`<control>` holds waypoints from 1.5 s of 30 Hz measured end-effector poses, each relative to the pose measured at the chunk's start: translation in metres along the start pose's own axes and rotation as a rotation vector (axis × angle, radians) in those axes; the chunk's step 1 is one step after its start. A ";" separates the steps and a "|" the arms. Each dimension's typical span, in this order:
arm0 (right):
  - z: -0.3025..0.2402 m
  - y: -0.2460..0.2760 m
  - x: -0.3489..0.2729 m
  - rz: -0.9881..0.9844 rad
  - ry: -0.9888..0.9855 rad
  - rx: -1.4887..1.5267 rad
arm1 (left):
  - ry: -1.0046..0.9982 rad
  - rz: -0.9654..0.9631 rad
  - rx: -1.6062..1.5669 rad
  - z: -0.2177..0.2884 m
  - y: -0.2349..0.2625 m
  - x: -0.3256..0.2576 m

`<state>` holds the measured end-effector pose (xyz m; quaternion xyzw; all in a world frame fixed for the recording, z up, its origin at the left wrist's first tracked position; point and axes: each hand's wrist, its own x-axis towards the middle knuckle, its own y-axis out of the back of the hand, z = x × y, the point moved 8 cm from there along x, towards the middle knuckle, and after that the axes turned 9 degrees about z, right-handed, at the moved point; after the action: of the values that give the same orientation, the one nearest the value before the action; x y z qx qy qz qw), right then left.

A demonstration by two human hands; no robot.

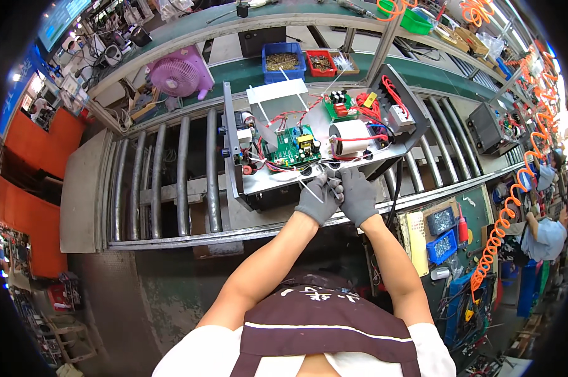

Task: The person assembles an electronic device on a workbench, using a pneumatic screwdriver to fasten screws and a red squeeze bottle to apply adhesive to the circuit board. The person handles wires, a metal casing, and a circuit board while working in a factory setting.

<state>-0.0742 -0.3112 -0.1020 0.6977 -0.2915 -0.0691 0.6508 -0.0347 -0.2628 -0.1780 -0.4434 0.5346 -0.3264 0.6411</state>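
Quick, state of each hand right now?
Left hand: fingers curled near a white strip; grip cannot be told.
Right hand: fingers bent at the chassis's near edge; grip cannot be told.

I see steel rollers [184, 176] glinting in bright light, glare whitening the right edge, and fisheye distortion bowing the upper shelf rail [296, 21].

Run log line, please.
left grey-gloved hand, right grey-gloved hand: at open dark metal chassis, near edge; grip: unclear; nearby: larger green circuit board
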 end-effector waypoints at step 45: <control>-0.002 -0.077 -0.056 -0.107 0.094 0.076 | -0.147 0.706 0.466 0.022 0.124 -0.038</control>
<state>-0.0948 -0.2833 -0.1901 0.7389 -0.2253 -0.0597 0.6322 -0.0285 -0.1755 -0.2761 -0.0987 0.5186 -0.1665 0.8328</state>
